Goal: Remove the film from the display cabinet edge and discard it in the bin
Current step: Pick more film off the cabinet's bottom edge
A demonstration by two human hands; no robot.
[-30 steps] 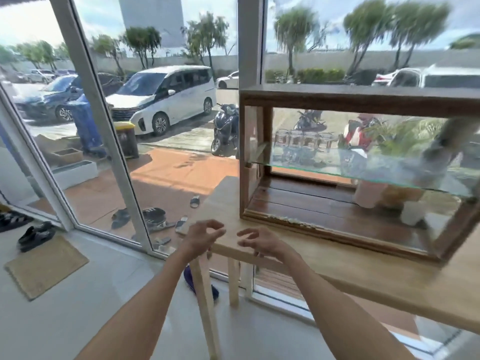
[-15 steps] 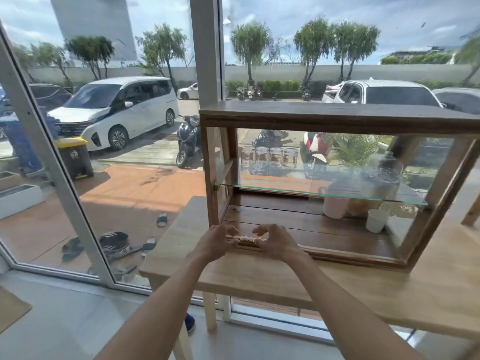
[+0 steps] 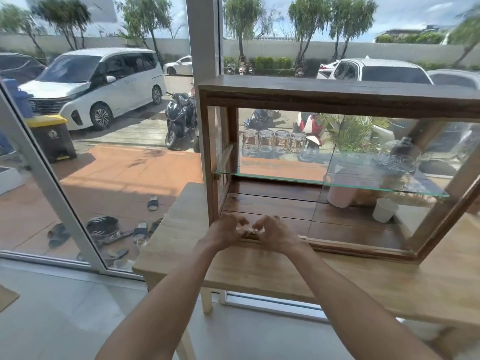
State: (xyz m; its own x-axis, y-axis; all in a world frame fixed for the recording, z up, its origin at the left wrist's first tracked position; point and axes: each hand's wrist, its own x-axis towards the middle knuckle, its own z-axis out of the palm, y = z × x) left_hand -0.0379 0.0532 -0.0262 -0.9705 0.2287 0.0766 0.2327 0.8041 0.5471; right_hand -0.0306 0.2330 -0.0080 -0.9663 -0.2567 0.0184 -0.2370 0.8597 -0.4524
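A wooden display cabinet (image 3: 337,96) with glass sides stands on a light wooden table (image 3: 389,279). Both my hands rest at its lower front edge, near the left corner. My left hand (image 3: 226,229) and my right hand (image 3: 276,233) pinch a small crumpled piece of whitish film (image 3: 253,232) between their fingertips, right on that edge. Further right, a pale strip runs along the same bottom edge (image 3: 350,244). The only bin in view is a yellow-lidded one (image 3: 52,137), standing outside beyond the window.
On the cabinet's glass shelf (image 3: 285,178) stand several drinking glasses (image 3: 274,140). A pink pot (image 3: 339,194) and a white cup (image 3: 384,210) sit on the cabinet floor. Large windows stand behind, with shoes (image 3: 104,228), scooters and cars outside. Pale tiled floor (image 3: 65,307) lies at the left.
My view and both hands moved up from the table's front edge to the cabinet's lower front edge. The fingers have closed on the film there.
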